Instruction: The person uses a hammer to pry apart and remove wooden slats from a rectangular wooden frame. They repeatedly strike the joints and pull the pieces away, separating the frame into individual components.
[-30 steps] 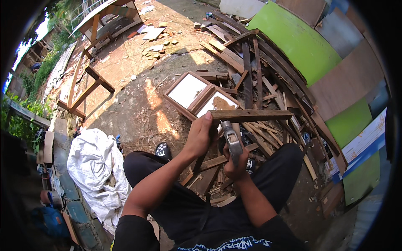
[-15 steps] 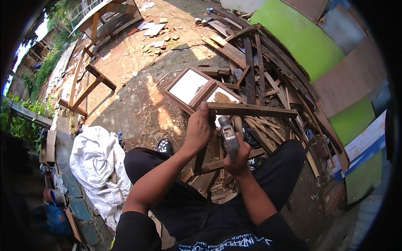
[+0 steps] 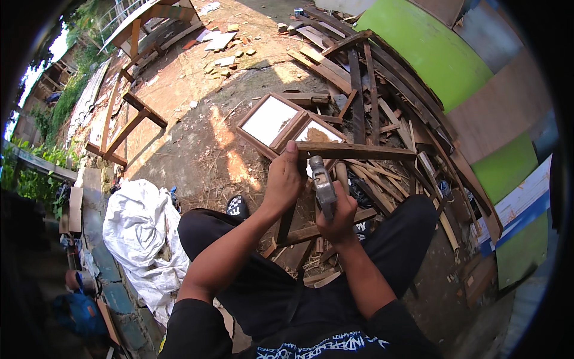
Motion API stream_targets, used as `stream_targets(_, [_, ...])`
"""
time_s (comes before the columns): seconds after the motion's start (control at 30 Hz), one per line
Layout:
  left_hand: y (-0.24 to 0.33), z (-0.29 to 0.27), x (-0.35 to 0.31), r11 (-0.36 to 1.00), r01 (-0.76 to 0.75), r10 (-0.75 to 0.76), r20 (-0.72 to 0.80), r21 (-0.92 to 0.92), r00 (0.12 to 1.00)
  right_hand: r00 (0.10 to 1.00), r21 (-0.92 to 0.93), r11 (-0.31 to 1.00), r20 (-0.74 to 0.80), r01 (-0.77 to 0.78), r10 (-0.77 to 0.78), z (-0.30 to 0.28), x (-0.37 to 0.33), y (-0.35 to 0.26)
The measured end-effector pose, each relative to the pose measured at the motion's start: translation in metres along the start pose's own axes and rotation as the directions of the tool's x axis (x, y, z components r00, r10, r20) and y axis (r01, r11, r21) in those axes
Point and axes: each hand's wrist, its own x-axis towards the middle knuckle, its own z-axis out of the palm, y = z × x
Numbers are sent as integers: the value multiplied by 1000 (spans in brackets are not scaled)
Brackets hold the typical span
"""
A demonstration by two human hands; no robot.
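Observation:
My left hand [image 3: 283, 176] is closed around the corner of a wooden frame [image 3: 359, 151], thumb on top. One dark, worn bar of it runs off to the right, and another part drops down behind my wrist. In my right hand [image 3: 338, 214] is a hammer [image 3: 323, 184], its grey metal head beside the frame's corner, just under the long bar. My right fingers wrap round it and partly hide its handle. Beyond the frame lies a brown wooden box [image 3: 272, 122] with white panels; one panel has a brown patch on it.
Scrap timber [image 3: 359, 96] is piled to the right, beside green boards [image 3: 427, 51]. A white sack [image 3: 140, 230] lies at left, with a wooden frame [image 3: 128, 131] farther off. Small wood blocks [image 3: 224, 63] litter the far ground. My bent knees flank the work.
The long bar's right end has shifted slightly up and left. The hammer has moved slightly left. Both hands keep their grips.

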Motion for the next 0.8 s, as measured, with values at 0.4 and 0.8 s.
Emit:
stream_targets(0.4, [-11, -12, 3, 997, -4, -2, 72, 76, 997, 971, 167, 957, -37, 238, -236, -5, -8, 4])
stream_targets(0.8, [1, -8, 5, 979, 204, -203, 18, -25, 979, 994, 65, 994, -67, 87, -82, 6, -7, 21])
